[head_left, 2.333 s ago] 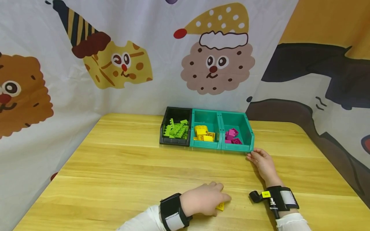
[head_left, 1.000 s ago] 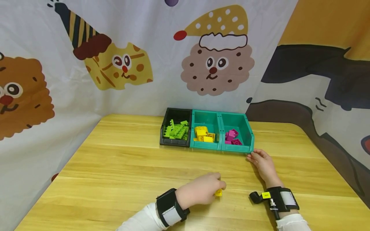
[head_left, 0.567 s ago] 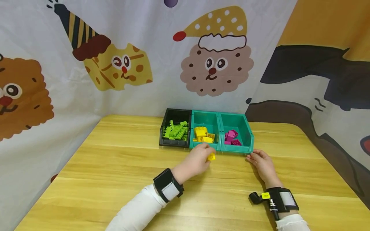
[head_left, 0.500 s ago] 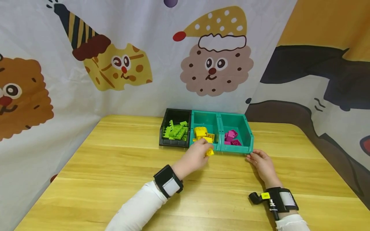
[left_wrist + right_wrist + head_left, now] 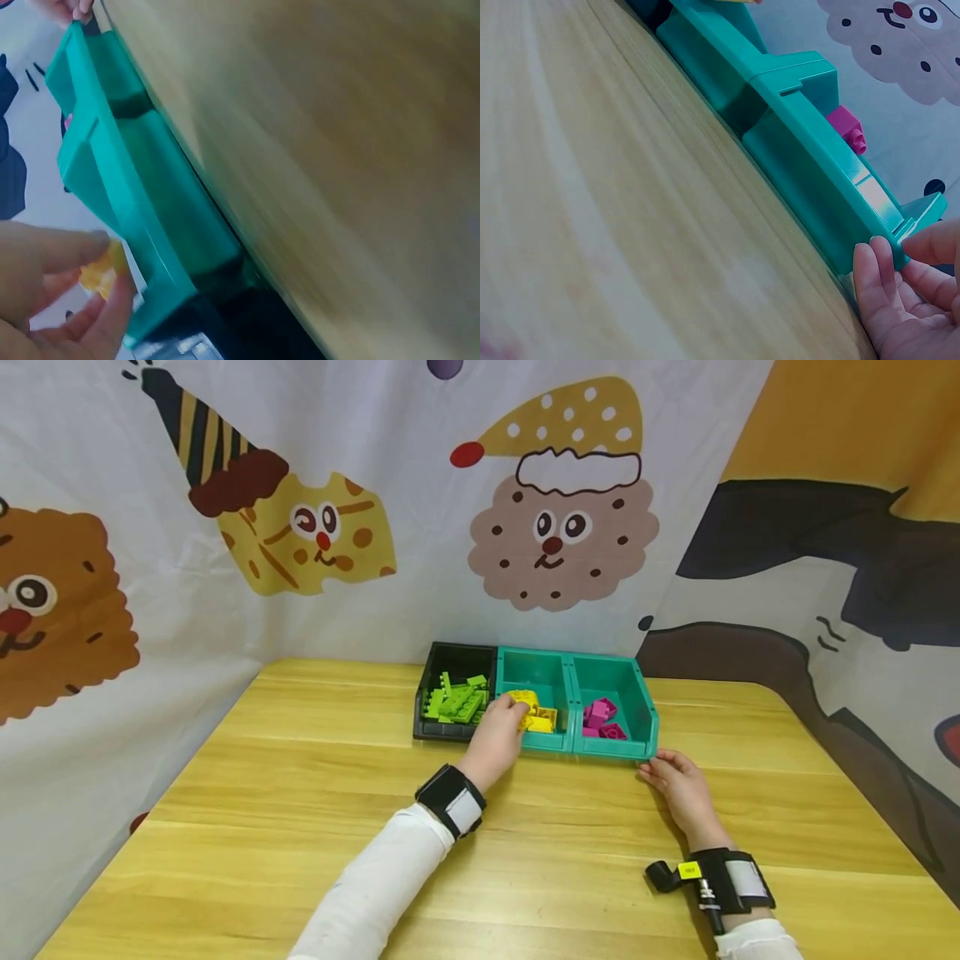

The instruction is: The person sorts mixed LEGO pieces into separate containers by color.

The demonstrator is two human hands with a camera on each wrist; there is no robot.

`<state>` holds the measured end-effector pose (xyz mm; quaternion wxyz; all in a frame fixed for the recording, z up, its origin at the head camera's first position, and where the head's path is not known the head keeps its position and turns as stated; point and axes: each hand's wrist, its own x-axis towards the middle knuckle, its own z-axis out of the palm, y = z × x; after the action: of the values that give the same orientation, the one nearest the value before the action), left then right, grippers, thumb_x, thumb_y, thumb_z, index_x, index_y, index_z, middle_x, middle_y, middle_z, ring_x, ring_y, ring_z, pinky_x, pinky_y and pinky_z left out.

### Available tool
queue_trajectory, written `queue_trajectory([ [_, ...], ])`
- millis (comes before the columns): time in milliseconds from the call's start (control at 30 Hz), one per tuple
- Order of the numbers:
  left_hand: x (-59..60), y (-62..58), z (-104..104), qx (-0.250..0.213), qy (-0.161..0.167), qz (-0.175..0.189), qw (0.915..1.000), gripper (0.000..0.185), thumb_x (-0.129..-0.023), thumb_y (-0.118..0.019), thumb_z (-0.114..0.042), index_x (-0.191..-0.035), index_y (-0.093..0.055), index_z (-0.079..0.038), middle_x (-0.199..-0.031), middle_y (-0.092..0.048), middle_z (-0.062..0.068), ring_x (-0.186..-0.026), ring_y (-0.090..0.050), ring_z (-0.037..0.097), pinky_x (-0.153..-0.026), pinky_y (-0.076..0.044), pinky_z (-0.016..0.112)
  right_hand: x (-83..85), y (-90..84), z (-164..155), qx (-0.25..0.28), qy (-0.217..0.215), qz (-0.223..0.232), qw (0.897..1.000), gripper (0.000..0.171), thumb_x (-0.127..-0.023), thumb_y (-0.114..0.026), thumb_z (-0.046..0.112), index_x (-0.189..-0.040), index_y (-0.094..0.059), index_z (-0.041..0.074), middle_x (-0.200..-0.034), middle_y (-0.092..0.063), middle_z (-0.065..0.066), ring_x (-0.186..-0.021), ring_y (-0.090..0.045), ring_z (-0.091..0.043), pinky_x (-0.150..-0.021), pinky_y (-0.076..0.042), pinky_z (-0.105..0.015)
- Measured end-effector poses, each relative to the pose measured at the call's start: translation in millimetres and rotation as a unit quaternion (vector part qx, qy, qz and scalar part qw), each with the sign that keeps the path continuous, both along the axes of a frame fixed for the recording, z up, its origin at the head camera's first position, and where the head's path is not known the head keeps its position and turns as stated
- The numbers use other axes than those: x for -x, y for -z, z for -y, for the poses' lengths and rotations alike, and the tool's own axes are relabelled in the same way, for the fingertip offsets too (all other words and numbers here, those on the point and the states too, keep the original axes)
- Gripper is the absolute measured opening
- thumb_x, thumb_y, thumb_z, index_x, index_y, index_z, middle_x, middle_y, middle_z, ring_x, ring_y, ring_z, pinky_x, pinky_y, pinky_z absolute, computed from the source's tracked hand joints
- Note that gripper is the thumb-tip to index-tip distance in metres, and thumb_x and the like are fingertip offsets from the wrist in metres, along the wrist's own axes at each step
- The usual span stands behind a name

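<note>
My left hand (image 5: 495, 739) pinches a yellow toy brick (image 5: 105, 268) between thumb and fingers, at the front rim of the middle teal bin (image 5: 534, 667). Several other yellow bricks (image 5: 542, 723) lie in that bin, partly hidden behind the hand. At the front right corner of the right-hand teal bin (image 5: 611, 670), my right hand (image 5: 684, 789) holds the bin's corner; in the right wrist view its fingertips (image 5: 881, 251) lie against the front wall and the thumb side is at the end. A few magenta bricks (image 5: 600, 713) sit inside this bin.
A black bin (image 5: 453, 731) with several lime-green bricks (image 5: 459, 700) adjoins the teal bins on the left. All three stand in a row near the back of the wooden table (image 5: 300, 827), before a printed cloth (image 5: 420, 577).
My left hand has picked up the yellow brick from the table and carried it forward and left to the middle bin. The right hand stays at the bin corner.
</note>
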<state>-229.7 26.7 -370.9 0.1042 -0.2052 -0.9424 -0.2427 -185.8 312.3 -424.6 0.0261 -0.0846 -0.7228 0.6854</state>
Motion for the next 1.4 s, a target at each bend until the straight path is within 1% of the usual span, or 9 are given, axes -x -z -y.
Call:
queue_trajectory([
  [233, 5.2, 1.8, -13, 0.063, -0.027, -0.023, 0.9974, 0.037, -0.085, -0.060, 0.008, -0.120, -0.060, -0.006, -0.115, -0.054, 0.016, -0.104, -0.056, 0.026, -0.085, -0.053, 0.032, -0.6, 0.4, -1, 0.005, -0.002, -0.005, 1.000, 0.034, -0.100, -0.042, 0.010, -0.124, -0.033, -0.013, -0.095, -0.051, 0.003, -0.085, -0.060, 0.000, -0.081, -0.051, -0.014],
  [467, 12.0, 3.1, -21, 0.115, -0.046, -0.013, 0.9922, 0.035, -0.087, -0.062, 0.003, -0.120, -0.059, -0.007, -0.119, -0.053, 0.018, -0.107, -0.057, 0.026, -0.082, -0.055, 0.030, -0.1, 0.3, -1, 0.015, 0.000, -0.011, 1.000, 0.032, -0.099, -0.042, 0.006, -0.123, -0.034, -0.013, -0.095, -0.052, 0.002, -0.083, -0.060, 0.000, -0.080, -0.052, -0.015],
  [633, 11.0, 1.9, -23, 0.125, -0.045, -0.010, 0.9911, 0.029, -0.090, -0.058, 0.002, -0.118, -0.061, -0.005, -0.115, -0.056, 0.018, -0.100, -0.060, 0.024, -0.080, -0.055, 0.029, 0.0, -0.8, -1, 0.010, 0.002, -0.009, 1.000, 0.030, -0.099, -0.042, 0.007, -0.122, -0.035, -0.012, -0.096, -0.052, 0.001, -0.084, -0.060, 0.000, -0.080, -0.051, -0.014],
  [767, 8.6, 4.8, -25, 0.157, -0.043, -0.005, 0.9866, 0.023, -0.094, -0.055, -0.005, -0.115, -0.065, -0.007, -0.108, -0.062, 0.014, -0.094, -0.062, 0.021, -0.077, -0.056, 0.030, -0.3, -0.8, -1, 0.006, 0.003, -0.006, 1.000, 0.031, -0.099, -0.042, 0.008, -0.122, -0.035, -0.011, -0.097, -0.050, 0.000, -0.084, -0.060, 0.000, -0.080, -0.051, -0.014],
  [900, 6.0, 8.2, -27, 0.206, -0.045, 0.009, 0.9774, 0.031, -0.100, -0.048, -0.026, -0.121, -0.063, -0.008, -0.116, -0.064, 0.009, -0.112, -0.057, 0.022, -0.098, -0.047, 0.034, -0.6, 0.1, 0, 0.009, 0.002, -0.008, 1.000, 0.031, -0.099, -0.042, 0.007, -0.122, -0.034, -0.012, -0.096, -0.051, 0.001, -0.084, -0.060, 0.000, -0.080, -0.051, -0.014],
  [1000, 3.8, 8.1, -29, 0.235, -0.040, 0.026, 0.9707, 0.043, -0.101, -0.042, -0.035, -0.132, -0.055, -0.008, -0.133, -0.056, 0.010, -0.130, -0.045, 0.023, -0.112, -0.031, 0.034, -0.6, 0.1, 0, 0.010, 0.002, -0.010, 1.000, 0.032, -0.099, -0.042, 0.007, -0.122, -0.034, -0.013, -0.094, -0.051, 0.002, -0.083, -0.060, 0.000, -0.079, -0.051, -0.014],
  [1133, 1.4, 7.5, -29, 0.203, -0.019, 0.069, 0.9767, 0.052, -0.101, -0.041, -0.037, -0.146, -0.036, -0.012, -0.149, -0.037, 0.016, -0.140, -0.030, 0.031, -0.114, -0.029, 0.037, 0.1, 0.4, -1, 0.015, 0.004, -0.010, 1.000, 0.033, -0.099, -0.044, 0.008, -0.122, -0.034, -0.013, -0.093, -0.052, 0.003, -0.082, -0.060, 0.000, -0.079, -0.051, -0.014],
  [1233, 0.0, 9.2, -27, 0.147, 0.000, 0.093, 0.9847, 0.060, -0.100, -0.044, -0.036, -0.151, -0.022, -0.014, -0.154, -0.022, 0.021, -0.142, -0.022, 0.036, -0.113, -0.029, 0.039, -0.2, 1.3, -2, 0.012, 0.006, -0.007, 1.000, 0.033, -0.099, -0.044, 0.009, -0.123, -0.035, -0.012, -0.093, -0.053, 0.003, -0.083, -0.060, 0.000, -0.079, -0.051, -0.014],
  [1400, -12.1, 6.3, -18, 0.089, 0.020, 0.103, 0.9905, 0.063, -0.099, -0.048, -0.035, -0.152, -0.020, -0.014, -0.154, -0.014, 0.026, -0.142, -0.019, 0.041, -0.112, -0.029, 0.045, -1.3, 1.5, -2, 0.007, 0.006, -0.002, 1.000, 0.034, -0.099, -0.044, 0.010, -0.123, -0.035, -0.012, -0.093, -0.053, 0.004, -0.083, -0.060, 0.000, -0.079, -0.051, -0.014],
])
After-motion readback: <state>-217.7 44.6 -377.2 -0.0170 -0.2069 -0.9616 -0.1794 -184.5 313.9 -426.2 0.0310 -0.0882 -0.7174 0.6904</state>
